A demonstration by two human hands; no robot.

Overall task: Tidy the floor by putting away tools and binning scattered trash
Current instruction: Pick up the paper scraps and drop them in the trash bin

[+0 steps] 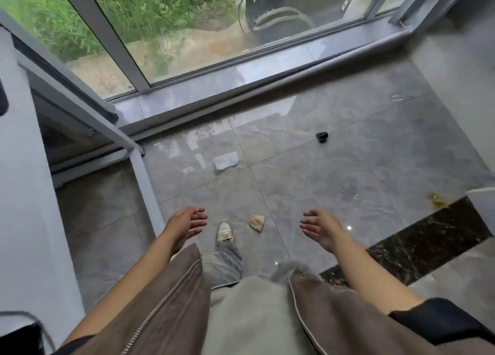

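Grey tile floor [334, 172], scattered paper scraps [226, 160], window [166, 27].

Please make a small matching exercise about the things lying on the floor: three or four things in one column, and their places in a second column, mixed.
Things
1. tan paper scrap
2. small black object
3. pale flat paper
4. yellow crumpled wrapper

Places
A. far right, at the edge of the dark marble strip
B. just right of the white shoe
C. on the grey tiles towards the window, right of centre
D. near the foot of the grey metal post

Pairs: 1-B, 2-C, 3-D, 4-A
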